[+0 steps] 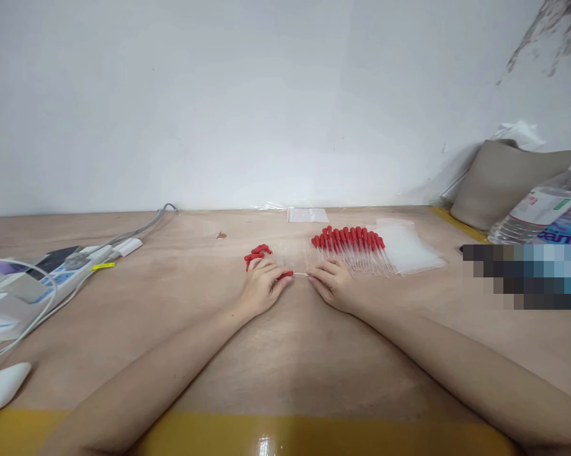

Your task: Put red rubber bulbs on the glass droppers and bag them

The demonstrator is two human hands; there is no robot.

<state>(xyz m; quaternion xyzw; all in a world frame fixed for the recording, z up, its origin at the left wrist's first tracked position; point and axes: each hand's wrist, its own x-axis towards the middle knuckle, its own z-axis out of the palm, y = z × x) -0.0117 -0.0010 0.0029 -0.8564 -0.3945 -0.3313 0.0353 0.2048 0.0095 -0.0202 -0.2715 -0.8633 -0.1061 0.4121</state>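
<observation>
Between my two hands a glass dropper lies level, low over the table. My left hand [265, 286] pinches its red rubber bulb [286, 275], and my right hand [331, 284] pinches the clear glass tube [301, 274]. Bulb and tube meet, though how far one sits inside the other I cannot tell. Just beyond my left hand is a small heap of loose red bulbs [258, 252], with some clear tubes [282, 256] beside it. Past my right hand, a row of droppers with red bulbs [349, 239] lies side by side, tubes pointing toward me.
Clear plastic bags [407, 247] lie right of the row, and a small zip bag [307, 215] rests by the wall. On the left are a power strip [61, 282] with cables and a white mouse [4, 387]. A grey bin [485, 183] and water bottle [535, 209] stand right.
</observation>
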